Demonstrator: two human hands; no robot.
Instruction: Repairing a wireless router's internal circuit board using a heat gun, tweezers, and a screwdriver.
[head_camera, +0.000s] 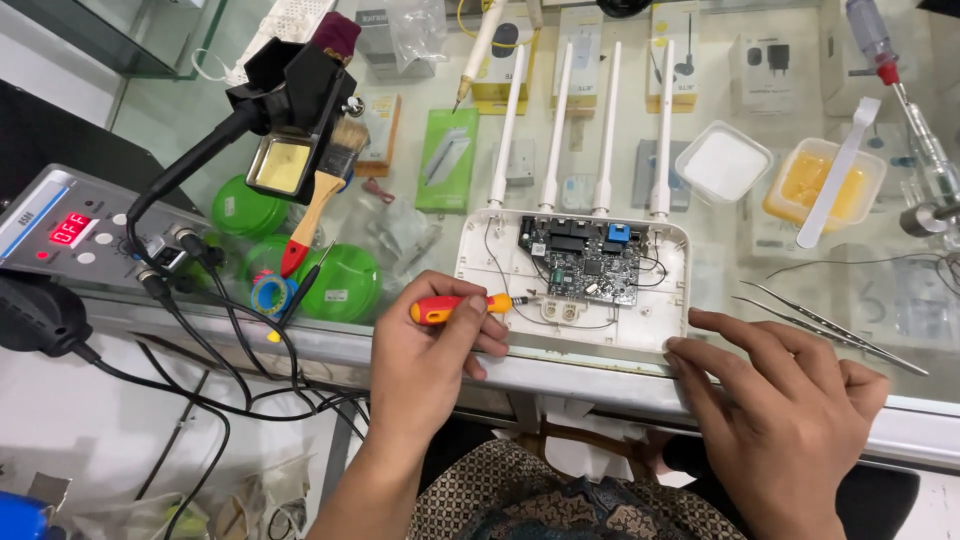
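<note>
A glass counter (700, 130) fills the upper part of the view, with small boxed goods showing under its top. At the centre lies an opened white router (572, 275), its cover off and four white antennas (585, 125) pointing toward twelve o'clock. A dark circuit board (585, 262) sits inside the shell, with thin wires looping around it.

At nine o'clock stands a grey soldering station (70, 230) with a lit red display; black cables (200, 340) run down from it over the counter edge. At eleven o'clock a black iron holder (290, 100) stands over a wood-handled brush (320, 200) with a red tip, and green round tins (345, 285) lie below them.

The right hand (780, 420), at five o'clock, lies flat and spread, its fingertips touching the router's near right corner. The left hand (430, 350), at six o'clock, pinches a small screwdriver (465, 306) with a red and yellow handle between thumb and fingers. The screwdriver lies level, its tip pointing toward three o'clock and meeting the router's near edge just below the board.

At two o'clock sit two small plastic tubs: one (722, 162) holds something white, the other (822, 182) something yellow with a white flat stick (838, 172) resting across it. Metal tweezers (830, 330) lie at three o'clock, just beside the right hand.
</note>
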